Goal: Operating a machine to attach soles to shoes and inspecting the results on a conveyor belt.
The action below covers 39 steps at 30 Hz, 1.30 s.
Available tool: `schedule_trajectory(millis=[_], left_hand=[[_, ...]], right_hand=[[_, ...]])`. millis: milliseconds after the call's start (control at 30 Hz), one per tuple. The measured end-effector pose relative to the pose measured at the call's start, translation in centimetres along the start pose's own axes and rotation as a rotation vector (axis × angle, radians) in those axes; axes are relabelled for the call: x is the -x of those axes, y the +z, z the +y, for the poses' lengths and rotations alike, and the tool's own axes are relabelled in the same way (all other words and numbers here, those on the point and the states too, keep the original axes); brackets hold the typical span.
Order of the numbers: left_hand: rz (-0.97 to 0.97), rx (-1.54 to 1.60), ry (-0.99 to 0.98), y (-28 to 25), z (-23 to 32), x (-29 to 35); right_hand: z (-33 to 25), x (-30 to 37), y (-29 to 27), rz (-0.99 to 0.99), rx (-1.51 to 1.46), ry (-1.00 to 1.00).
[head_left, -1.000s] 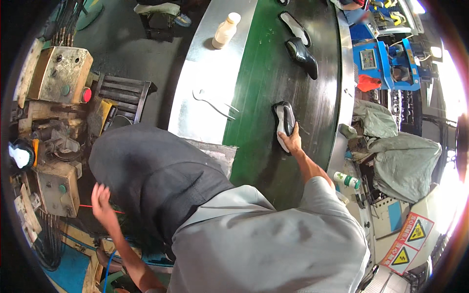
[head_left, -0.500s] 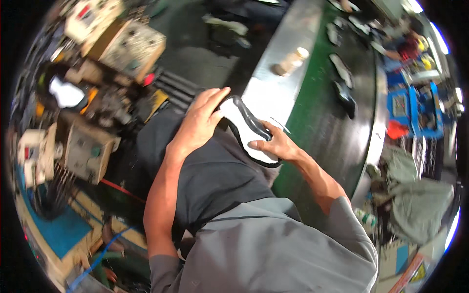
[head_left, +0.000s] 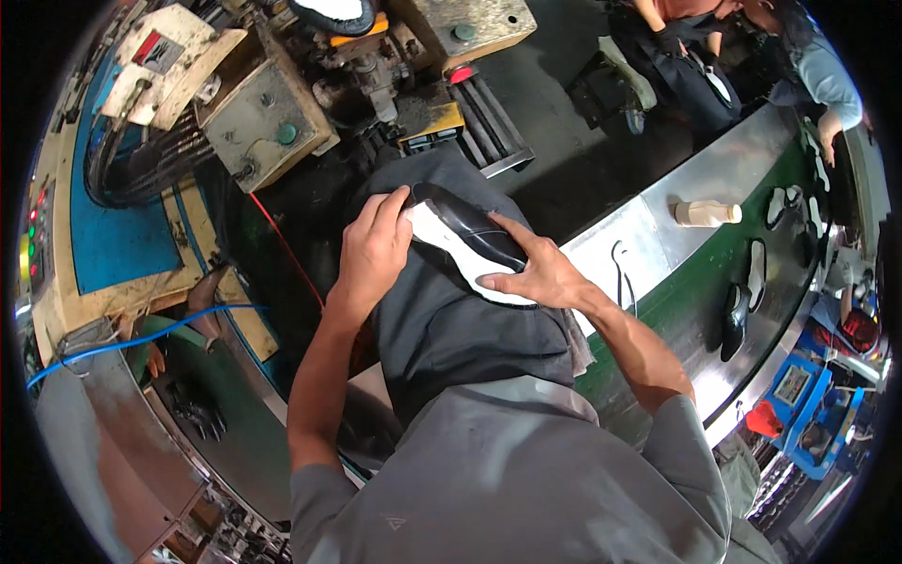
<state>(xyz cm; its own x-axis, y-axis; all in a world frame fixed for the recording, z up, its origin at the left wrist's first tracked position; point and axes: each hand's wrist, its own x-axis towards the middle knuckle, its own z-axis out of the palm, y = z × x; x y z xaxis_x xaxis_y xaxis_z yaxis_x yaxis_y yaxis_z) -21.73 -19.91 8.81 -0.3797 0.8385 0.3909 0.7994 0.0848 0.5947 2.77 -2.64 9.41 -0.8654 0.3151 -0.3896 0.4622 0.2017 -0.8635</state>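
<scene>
A shoe (head_left: 467, 227) with a glossy black upper and a white sole lies tilted over my lap, sole partly facing me. My left hand (head_left: 374, 246) holds its far left end, fingers bent over the edge. Around the near right end, my right hand (head_left: 545, 270) grips with the thumb on the white sole and fingers on the black upper. The fingertips under the shoe are hidden.
A machine (head_left: 371, 80) with a red button stands ahead, another shoe (head_left: 331, 9) on it. On the right, a metal ledge (head_left: 601, 221) carries a bottle (head_left: 705, 214). Beyond it, shoes (head_left: 736, 321) lie on a green conveyor (head_left: 676, 305). Other people (head_left: 827, 80) work at far right.
My view has swung right, so the machines and conveyor sit differently. The shoe has turned to show more black upper, and my left fingers have bent over its end.
</scene>
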Motion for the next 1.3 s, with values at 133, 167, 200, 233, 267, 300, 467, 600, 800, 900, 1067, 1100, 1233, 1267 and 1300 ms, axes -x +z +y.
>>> schedule_trajectory(millis=[133, 167, 200, 233, 267, 300, 467, 600, 800, 900, 1067, 1100, 1233, 1267, 1300], left_hand=[[0.146, -0.168, 0.076, -1.3, 0.3, 1.1], [0.099, -0.156, 0.050, -2.0, 1.0, 1.2], [0.091, -0.140, 0.058, -2.7, 2.5, 1.0], [0.024, 0.050, 0.056, -3.4, 4.4, 0.6], [-0.046, 0.228, 0.047, -4.0, 5.8, 0.9], [-0.084, 0.457, -0.056, -3.8, 6.6, 2.1], [-0.033, 0.487, -0.107, 0.2, 7.9, 1.8], [0.073, 0.456, -0.087, 1.8, 7.8, 1.6], [0.166, 0.490, -0.135, 2.4, 8.1, 2.0], [0.194, 0.516, -0.147, 2.5, 8.2, 2.1], [0.221, 0.560, -0.167, 2.6, 8.2, 2.4], [0.221, 0.571, -0.165, 2.6, 8.1, 2.4], [0.231, 0.601, -0.157, 2.7, 8.2, 2.1], [0.233, 0.597, -0.155, 2.6, 8.2, 2.2], [0.226, 0.607, -0.164, 2.6, 8.1, 2.3]], right_hand=[[-0.7, -1.4, 0.4, 0.054, 0.214, -0.191], [-0.6, -1.9, 0.6, 0.059, 0.212, -0.185], [-0.3, -2.5, 0.7, 0.168, 0.263, -0.238], [0.1, -3.3, 0.7, 0.279, 0.317, -0.290], [1.1, -4.1, 1.2, 0.288, 0.312, -0.280], [2.7, -5.3, 1.8, 0.336, 0.288, -0.412], [3.5, -6.5, 5.1, 0.421, 0.253, -0.685], [4.7, -6.7, 5.3, 0.436, 0.254, -0.646], [4.2, -6.2, 5.5, 0.387, 0.244, -0.599], [4.7, -6.2, 5.9, 0.394, 0.251, -0.594], [4.8, -6.2, 6.5, 0.432, 0.257, -0.606], [4.9, -6.2, 6.6, 0.437, 0.257, -0.607], [5.4, -6.5, 6.6, 0.463, 0.259, -0.633], [5.5, -6.5, 6.7, 0.463, 0.257, -0.637], [5.5, -6.7, 6.7, 0.447, 0.235, -0.625]])
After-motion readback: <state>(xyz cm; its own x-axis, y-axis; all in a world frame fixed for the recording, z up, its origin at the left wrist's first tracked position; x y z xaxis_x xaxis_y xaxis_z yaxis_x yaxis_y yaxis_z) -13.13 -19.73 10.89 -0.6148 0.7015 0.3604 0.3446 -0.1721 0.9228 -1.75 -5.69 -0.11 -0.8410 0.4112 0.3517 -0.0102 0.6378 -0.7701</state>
